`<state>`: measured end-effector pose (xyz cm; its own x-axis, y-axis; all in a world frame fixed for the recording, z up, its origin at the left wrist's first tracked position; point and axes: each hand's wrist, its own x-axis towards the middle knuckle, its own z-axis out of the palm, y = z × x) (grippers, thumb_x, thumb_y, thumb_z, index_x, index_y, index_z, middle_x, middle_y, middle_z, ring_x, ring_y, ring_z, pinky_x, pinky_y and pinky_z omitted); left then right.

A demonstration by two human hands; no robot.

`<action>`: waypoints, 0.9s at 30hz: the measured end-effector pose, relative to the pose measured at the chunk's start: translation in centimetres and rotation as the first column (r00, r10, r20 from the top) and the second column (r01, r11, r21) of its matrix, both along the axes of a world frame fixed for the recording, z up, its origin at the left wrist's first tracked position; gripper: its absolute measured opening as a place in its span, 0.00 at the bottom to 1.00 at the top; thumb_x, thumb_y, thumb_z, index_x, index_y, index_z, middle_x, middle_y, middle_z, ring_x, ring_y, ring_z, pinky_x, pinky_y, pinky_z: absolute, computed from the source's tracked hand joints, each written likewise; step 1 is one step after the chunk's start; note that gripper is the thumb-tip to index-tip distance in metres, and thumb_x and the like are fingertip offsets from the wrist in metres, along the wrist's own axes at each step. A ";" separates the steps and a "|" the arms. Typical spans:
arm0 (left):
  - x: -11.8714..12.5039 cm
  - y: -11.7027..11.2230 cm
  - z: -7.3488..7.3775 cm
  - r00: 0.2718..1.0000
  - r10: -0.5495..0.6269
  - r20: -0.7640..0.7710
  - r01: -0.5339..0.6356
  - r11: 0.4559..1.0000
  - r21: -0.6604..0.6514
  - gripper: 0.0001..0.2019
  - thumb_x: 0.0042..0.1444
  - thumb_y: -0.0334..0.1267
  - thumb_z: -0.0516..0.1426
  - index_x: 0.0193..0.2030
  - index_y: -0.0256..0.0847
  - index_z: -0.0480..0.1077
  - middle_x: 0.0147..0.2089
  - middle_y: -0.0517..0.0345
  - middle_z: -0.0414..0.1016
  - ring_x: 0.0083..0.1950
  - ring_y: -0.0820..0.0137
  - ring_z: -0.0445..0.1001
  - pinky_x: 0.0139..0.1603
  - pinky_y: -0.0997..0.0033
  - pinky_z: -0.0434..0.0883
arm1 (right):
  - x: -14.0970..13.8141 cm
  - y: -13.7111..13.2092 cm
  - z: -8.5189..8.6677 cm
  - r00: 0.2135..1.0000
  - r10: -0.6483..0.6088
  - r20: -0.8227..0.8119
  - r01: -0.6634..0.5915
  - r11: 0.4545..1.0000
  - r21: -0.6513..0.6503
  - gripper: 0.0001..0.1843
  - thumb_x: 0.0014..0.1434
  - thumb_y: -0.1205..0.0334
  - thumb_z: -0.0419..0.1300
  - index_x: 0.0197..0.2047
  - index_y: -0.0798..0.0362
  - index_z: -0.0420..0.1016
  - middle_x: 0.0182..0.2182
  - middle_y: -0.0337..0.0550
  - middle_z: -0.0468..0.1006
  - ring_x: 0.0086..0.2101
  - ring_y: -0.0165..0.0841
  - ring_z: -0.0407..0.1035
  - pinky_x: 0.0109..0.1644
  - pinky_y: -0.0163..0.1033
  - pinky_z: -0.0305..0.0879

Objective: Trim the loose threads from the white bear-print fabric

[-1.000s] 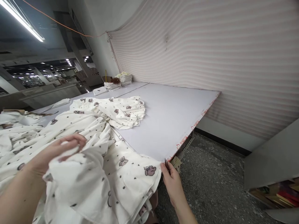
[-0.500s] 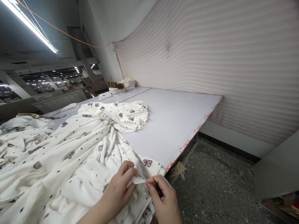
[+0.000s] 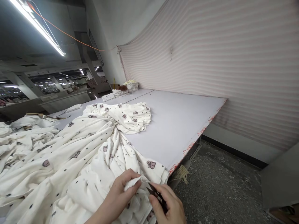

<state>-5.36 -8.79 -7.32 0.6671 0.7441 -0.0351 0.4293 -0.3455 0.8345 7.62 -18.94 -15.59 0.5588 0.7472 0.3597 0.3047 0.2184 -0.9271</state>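
Cloth (image 3: pixel 77 155), white and printed with bears and dark dots: lay in loose folds over the near and left part of the worktop (image 3: pixel 161 115), one ruffled end spread toward the middle. Pinched a thin edge of it between thumb and fingers of the left hand (image 3: pixel 122 191), close to the near corner. Gripped dark snips (image 3: pixel 161 198) in the right hand (image 3: pixel 170 205), points toward that edge and just beside it; could not tell whether touching.

Saw a pale, smooth surface beyond, crossed near the far end by a thin dark seam (image 3: pixel 140 95) and marked along the right side with red print (image 3: pixel 188 148). Spotted folded stacks (image 3: pixel 131 87) at the far end, close to the wall, and a yellow stick (image 3: pixel 114 83) upright near them. Found more crumpled white cloth at the far left.

Noted a pink-and-white striped sheet (image 3: pixel 198 59) hung along the wall, and a speckled grey floor (image 3: pixel 221 183) below, a pale cabinet (image 3: pixel 282 177) standing at the right. Glimpsed a torn yellowish scrap (image 3: pixel 182 174) under the near corner. Looked up to a lit tube lamp (image 3: pixel 39 29) and an orange cord (image 3: pixel 67 35), with a wide, dim hall behind.
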 end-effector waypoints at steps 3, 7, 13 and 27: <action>-0.1 -0.1 -0.5 0.997 0.071 0.029 -0.069 0.996 -0.055 0.09 0.58 0.45 0.56 0.34 0.42 0.71 0.34 0.61 0.71 0.40 0.66 0.70 0.43 0.72 0.66 | -1.2 0.8 -0.6 0.995 -0.074 0.066 0.074 0.997 -0.008 0.13 0.58 0.58 0.60 0.46 0.45 0.78 0.34 0.43 0.81 0.35 0.38 0.76 0.38 0.35 0.69; -0.1 -0.1 -0.6 0.992 0.113 0.064 -0.104 0.986 -0.127 0.08 0.56 0.43 0.58 0.33 0.41 0.72 0.33 0.60 0.73 0.39 0.66 0.70 0.43 0.72 0.66 | -2.1 2.1 -0.9 0.988 -0.105 0.117 0.098 0.993 0.068 0.14 0.60 0.59 0.57 0.48 0.47 0.77 0.36 0.45 0.81 0.37 0.38 0.76 0.39 0.35 0.70; 0.0 0.0 -0.7 0.994 0.078 0.073 -0.070 0.991 -0.115 0.08 0.58 0.43 0.57 0.33 0.42 0.73 0.33 0.61 0.72 0.40 0.67 0.71 0.44 0.73 0.65 | -1.4 2.2 -0.9 0.999 -0.021 0.028 0.020 0.999 0.049 0.11 0.60 0.60 0.58 0.44 0.47 0.79 0.35 0.43 0.82 0.37 0.37 0.77 0.40 0.34 0.71; -0.6 -0.3 -1.8 0.989 -0.139 0.059 0.125 0.973 0.194 0.14 0.60 0.33 0.51 0.48 0.46 0.74 0.38 0.55 0.70 0.40 0.67 0.72 0.40 0.70 0.69 | 0.1 0.9 -1.4 0.958 0.081 -0.274 -0.087 0.996 -0.011 0.12 0.56 0.55 0.61 0.41 0.48 0.82 0.38 0.45 0.83 0.39 0.39 0.77 0.44 0.37 0.72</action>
<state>-5.97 -9.08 -9.14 0.7553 0.6382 0.1492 0.3108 -0.5493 0.7757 7.71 -18.03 -16.98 0.5680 0.8021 0.1847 0.0209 0.2103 -0.9774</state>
